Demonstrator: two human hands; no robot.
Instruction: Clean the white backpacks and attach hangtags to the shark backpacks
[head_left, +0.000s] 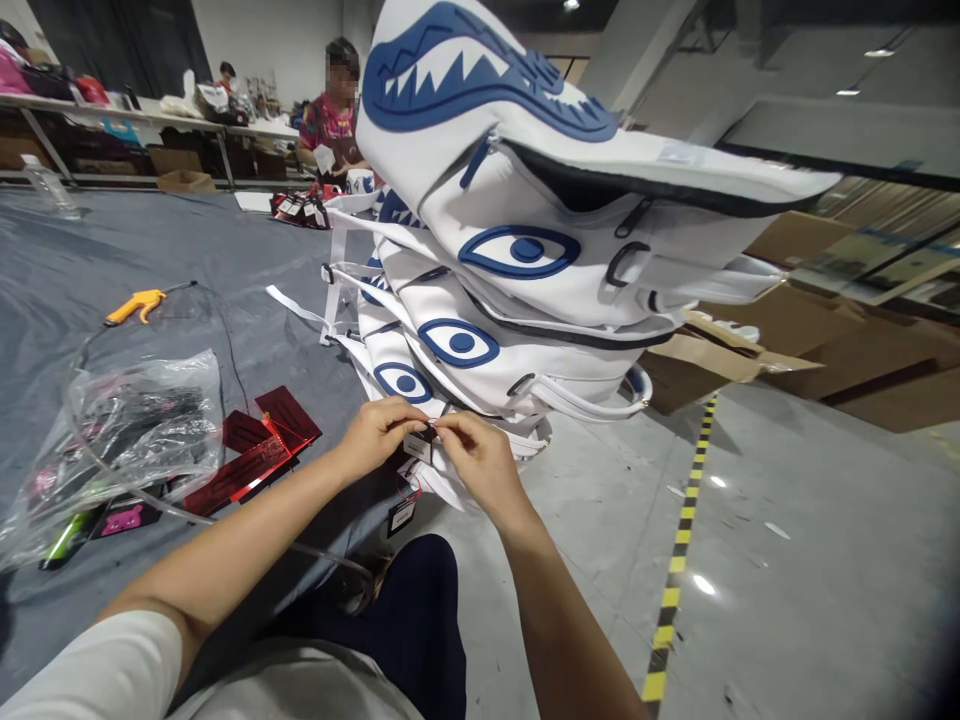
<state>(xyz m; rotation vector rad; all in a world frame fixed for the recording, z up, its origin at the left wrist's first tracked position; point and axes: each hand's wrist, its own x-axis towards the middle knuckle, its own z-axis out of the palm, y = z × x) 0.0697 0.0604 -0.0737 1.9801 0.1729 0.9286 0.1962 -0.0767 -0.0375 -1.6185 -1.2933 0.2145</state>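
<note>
The person sits on the floor with both hands together right at the bottom of a tall stack of white backpacks [525,270], the ones with blue shark teeth and big blue eyes printed on them. The left hand [379,432] and the right hand [480,458] meet fingertip to fingertip, both pinching a small tag [418,443] with something dark at its top edge, held up against the lowest bag in the pile. Too small to tell exactly what that dark bit is. Another little tag [402,515] on a thin red string hangs just below the hands.

On the grey floor cover to the person's left lie a few shiny red cards [259,445], and beside those a crumpled clear plastic bag [127,430] with pink and green stuff inside. Further back there's a yellow air gun [135,303] with a thin hose trailing off.

Behind the stack, flattened cardboard boxes [825,340] lean about, and a yellow-and-black striped line [679,540] runs along the concrete. Way at the back another person [334,115] in a colourful shirt sits by a long table [150,115] loaded with things.
</note>
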